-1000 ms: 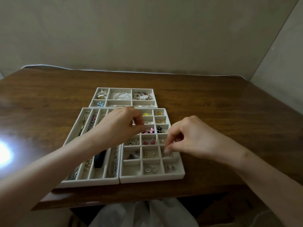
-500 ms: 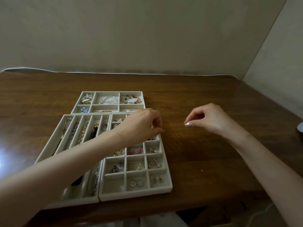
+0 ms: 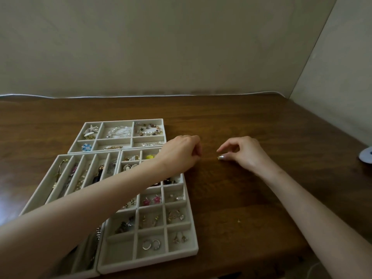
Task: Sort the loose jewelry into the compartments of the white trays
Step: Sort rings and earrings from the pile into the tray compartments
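Wood table [image 3: 261,125] against a plain wall, room corner at right; three white trays on its left half: six-cell tray [image 3: 122,120] at the back, long-slot tray [image 3: 40,186] front left, grid tray [image 3: 149,262] front right, the two front ones touching side by side. Jewelry sits in most cells (pink star earrings [image 3: 152,200] mid-grid, silver hoops [image 3: 151,244] in the near row); one tiny pale speck [image 3: 239,220] lies loose on bare wood right of the grid tray.

Left hand [image 3: 181,153]: fingers curled tight, knuckles up, at the grid tray's far right corner and overhanging its right edge; can't tell if anything is inside the curl; forearm crosses both front trays.

Right hand [image 3: 243,153]: over bare wood just right of the left hand; thumb and forefinger fingertips [image 3: 221,157] drawn together, other fingers curled; too small to tell if they pinch anything.

Vs 1 s ago: right hand was over the grid tray's near right cells, now off the tray. Vs 0.5 s ago: left hand shifted right past the tray edge; gap between hands narrower.

Room: right half of the table open up to a white round object [image 3: 366,156] at the frame edge; near table edge runs just under the trays.
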